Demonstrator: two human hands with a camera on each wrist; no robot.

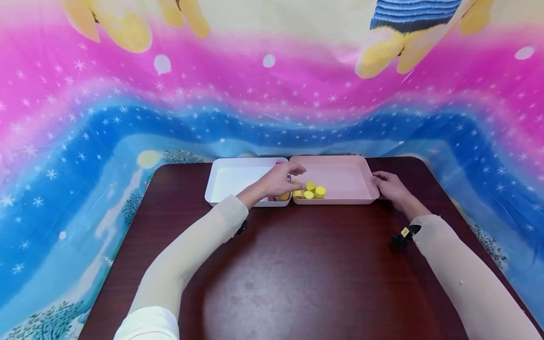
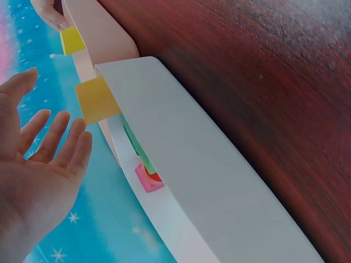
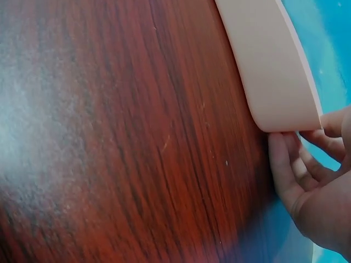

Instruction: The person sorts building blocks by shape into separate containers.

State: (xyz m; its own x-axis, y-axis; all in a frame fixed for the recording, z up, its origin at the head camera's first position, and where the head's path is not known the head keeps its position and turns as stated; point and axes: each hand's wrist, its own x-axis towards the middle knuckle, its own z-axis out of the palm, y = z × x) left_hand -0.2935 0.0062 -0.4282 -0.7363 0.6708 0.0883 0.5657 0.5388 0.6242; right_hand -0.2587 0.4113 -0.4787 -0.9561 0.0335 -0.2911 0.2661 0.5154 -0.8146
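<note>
My left hand [image 1: 278, 181] hovers over the right end of the white tray [image 1: 238, 179], its fingers reaching past the shared rim toward the pink tray [image 1: 344, 177]. In the left wrist view its fingers are spread and hold nothing. Several yellow round blocks [image 1: 319, 191] lie at the near left corner of the pink tray, by my left thumb. An orange-yellow block [image 2: 98, 101], a green piece [image 2: 137, 145] and a pink piece [image 2: 147, 179] are in the white tray, partly hidden by its wall. My right hand [image 1: 393, 189] grips the pink tray's right end, fingertips at the wall and rim.
Both trays stand side by side at the far edge of a dark brown wooden table [image 1: 297, 264]. A patterned blue and pink cloth [image 1: 238, 108] hangs close behind them and along the sides.
</note>
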